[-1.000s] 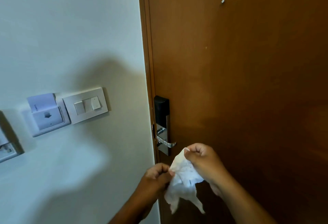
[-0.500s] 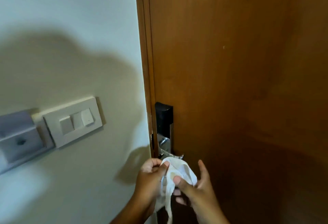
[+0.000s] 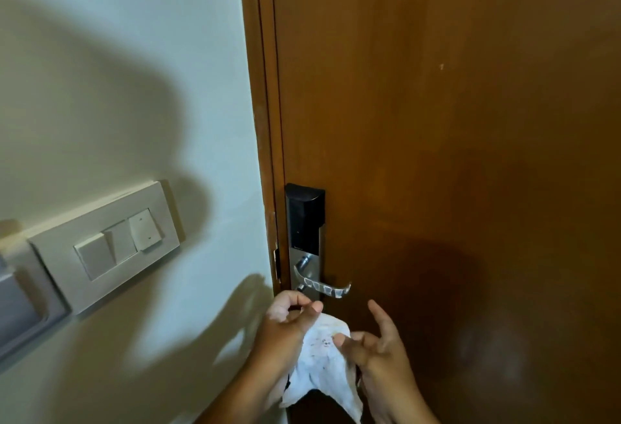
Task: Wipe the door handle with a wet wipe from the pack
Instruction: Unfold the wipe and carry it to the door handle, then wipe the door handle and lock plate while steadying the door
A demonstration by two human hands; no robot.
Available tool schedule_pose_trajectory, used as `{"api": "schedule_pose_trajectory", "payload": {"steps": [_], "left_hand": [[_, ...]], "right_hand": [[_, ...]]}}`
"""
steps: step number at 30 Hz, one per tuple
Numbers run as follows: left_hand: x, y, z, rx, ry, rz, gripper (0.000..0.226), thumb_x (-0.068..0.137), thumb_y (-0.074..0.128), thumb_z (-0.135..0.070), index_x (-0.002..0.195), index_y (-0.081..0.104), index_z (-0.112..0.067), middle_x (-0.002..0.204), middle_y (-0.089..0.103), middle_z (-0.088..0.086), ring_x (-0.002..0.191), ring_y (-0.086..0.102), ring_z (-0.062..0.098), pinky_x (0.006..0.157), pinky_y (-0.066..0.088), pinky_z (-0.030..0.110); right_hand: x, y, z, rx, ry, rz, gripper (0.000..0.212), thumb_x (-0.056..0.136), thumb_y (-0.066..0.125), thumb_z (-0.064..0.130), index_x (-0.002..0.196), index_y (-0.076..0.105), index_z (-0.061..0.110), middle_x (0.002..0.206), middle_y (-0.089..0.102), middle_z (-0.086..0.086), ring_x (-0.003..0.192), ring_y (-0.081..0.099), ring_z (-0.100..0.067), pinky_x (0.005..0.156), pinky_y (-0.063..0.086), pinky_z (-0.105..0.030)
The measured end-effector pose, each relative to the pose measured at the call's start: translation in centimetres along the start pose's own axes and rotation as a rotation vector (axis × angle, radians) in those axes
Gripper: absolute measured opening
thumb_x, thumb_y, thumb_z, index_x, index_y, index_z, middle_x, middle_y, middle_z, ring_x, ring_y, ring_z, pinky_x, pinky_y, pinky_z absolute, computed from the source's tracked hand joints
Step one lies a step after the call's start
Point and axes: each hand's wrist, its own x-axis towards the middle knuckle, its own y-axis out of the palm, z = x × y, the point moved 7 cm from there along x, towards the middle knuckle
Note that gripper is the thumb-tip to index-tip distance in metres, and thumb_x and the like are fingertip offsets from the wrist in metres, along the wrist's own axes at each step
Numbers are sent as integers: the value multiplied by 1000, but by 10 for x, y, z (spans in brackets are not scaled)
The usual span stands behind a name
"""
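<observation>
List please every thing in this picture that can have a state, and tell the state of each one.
door: closed in its frame.
door handle: horizontal, not pressed, untouched.
wet wipe: crumpled, held between both hands below the handle, with small dark spots.
left hand: pinching the wipe's top edge.
right hand: thumb on the wipe, fingers spread.
wall switch: right rocker tilted; on or off cannot be told.
</observation>
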Motion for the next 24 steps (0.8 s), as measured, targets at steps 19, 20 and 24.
{"api": "schedule_pose_trajectory", "payload": {"steps": [19, 20, 24], "left_hand": [[60, -21, -36, 576, 209, -60, 17, 86, 75, -25, 70, 70, -24, 76, 70, -1, 69, 64, 13, 61, 46, 25], [64, -20, -35, 608, 211, -85, 14, 87, 73, -25, 74, 70, -23, 77, 71, 0, 72, 65, 14, 60, 46, 24], [75, -15, -32, 675, 220, -166, 12, 89, 69, -26, 78, 64, -26, 78, 71, -2, 76, 67, 15, 59, 48, 23]], "right_hand": [[46, -12, 72, -885, -628, -259, 13, 83, 74, 31, 77, 63, 33, 81, 61, 12, 70, 55, -1, 58, 40, -15], [48, -6, 74, -936, -641, -283, 10, 85, 72, 33, 92, 64, 33, 89, 62, 14, 77, 56, -2, 63, 44, -18], [53, 20, 70, -1299, -834, -256, 29, 76, 79, 24, 104, 69, 24, 99, 64, 4, 87, 61, -15, 68, 51, -28]]}}
